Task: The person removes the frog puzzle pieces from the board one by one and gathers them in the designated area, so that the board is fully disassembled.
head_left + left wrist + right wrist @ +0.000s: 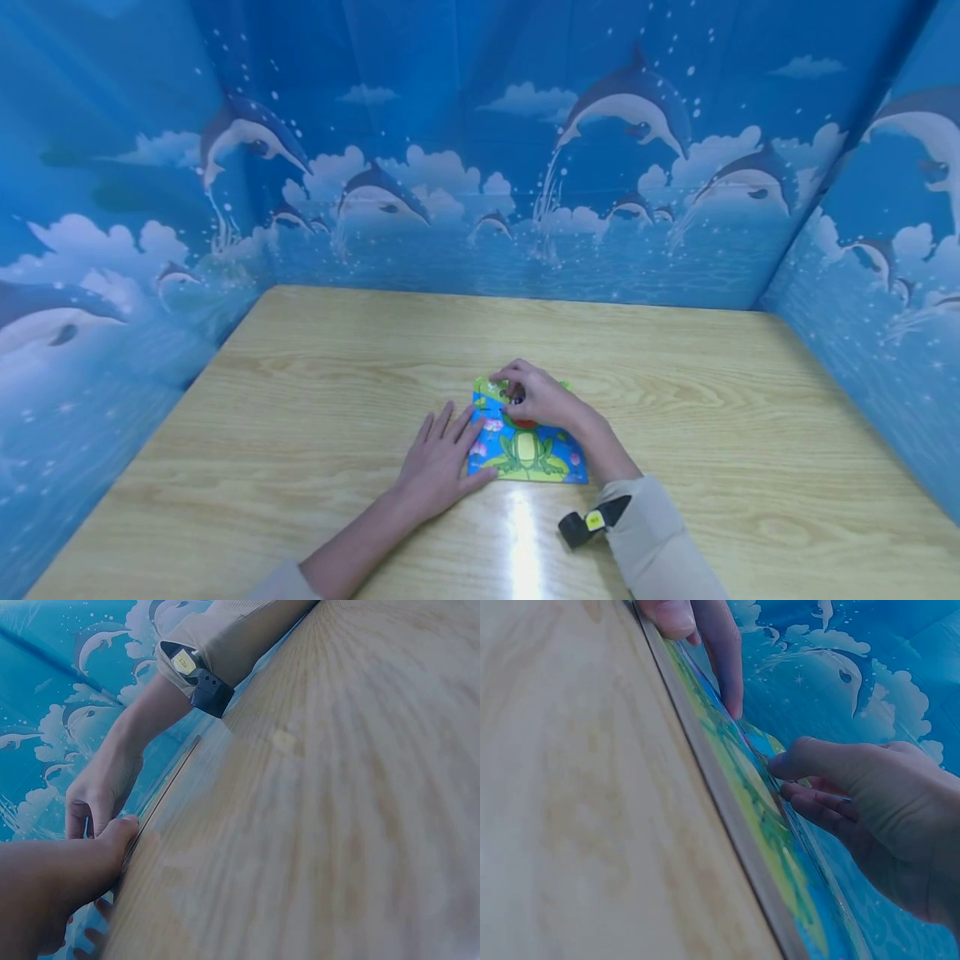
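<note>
A frog jigsaw puzzle (527, 450), blue with a green frog and pink flowers, lies flat on the wooden table (345, 367). My left hand (438, 467) rests palm down at its left side, fingers spread, with thumb and fingertips on the puzzle's edge. Over the upper left part my right hand (543, 398) is bent down, thumb and fingers pinching what seems to be a puzzle piece (760, 739) by the frog's head. That hand hides much of the head and most of the piece. In the right wrist view my right thumb and fingers meet close against the puzzle's surface.
A blue curtain (450, 183) printed with dolphins and clouds stands along the back and both sides of the table. A black strap with a small camera (576, 529) sits on the right wrist, just off the puzzle's near right corner.
</note>
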`<state>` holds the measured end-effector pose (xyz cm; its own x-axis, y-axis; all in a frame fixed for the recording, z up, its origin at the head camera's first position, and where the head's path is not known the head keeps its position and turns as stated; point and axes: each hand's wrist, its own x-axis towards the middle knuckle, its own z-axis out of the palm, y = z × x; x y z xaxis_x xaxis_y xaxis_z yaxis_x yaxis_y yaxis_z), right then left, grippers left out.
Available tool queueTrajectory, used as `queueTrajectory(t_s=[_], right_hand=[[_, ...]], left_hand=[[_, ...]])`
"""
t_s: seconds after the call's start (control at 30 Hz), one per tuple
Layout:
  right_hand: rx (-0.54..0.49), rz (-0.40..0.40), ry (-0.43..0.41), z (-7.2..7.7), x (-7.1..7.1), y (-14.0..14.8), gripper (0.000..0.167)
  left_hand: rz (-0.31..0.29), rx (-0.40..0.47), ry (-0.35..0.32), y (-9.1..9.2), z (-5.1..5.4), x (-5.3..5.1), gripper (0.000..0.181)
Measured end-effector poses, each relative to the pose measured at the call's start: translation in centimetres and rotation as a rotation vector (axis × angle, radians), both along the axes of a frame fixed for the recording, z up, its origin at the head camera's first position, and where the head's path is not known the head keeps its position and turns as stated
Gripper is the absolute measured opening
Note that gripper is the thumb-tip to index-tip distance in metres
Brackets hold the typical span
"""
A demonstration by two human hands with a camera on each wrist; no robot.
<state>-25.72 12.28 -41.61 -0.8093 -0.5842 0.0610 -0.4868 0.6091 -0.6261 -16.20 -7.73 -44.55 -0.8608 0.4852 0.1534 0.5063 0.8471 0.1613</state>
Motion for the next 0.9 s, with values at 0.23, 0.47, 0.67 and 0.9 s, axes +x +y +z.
queueTrajectory(t_s=[0.23, 0.47, 0.67, 0.9], right_hand=[[-0.03, -0.011, 0.001, 0.0, 0.0, 0.3, 0.044], [-0.037, -0.033, -0.016, 0.4, 0.5, 0.7, 0.047], [-0.046, -0.064, -0.051, 1.3, 0.7, 1.3, 0.048], [-0.053, -0.064, -0.015, 2.4, 0.7, 3.1, 0.046]], left_hand=[[-0.002, 0.006, -0.006, 0.1, 0.1, 0.0, 0.076], [-0.007, 0.014, 0.0, 0.2, -0.2, 0.0, 0.076], [-0.015, 0.018, 0.008, 0.1, -0.2, 0.1, 0.075], [-0.013, 0.023, 0.008, -0.1, -0.1, 0.0, 0.075]])
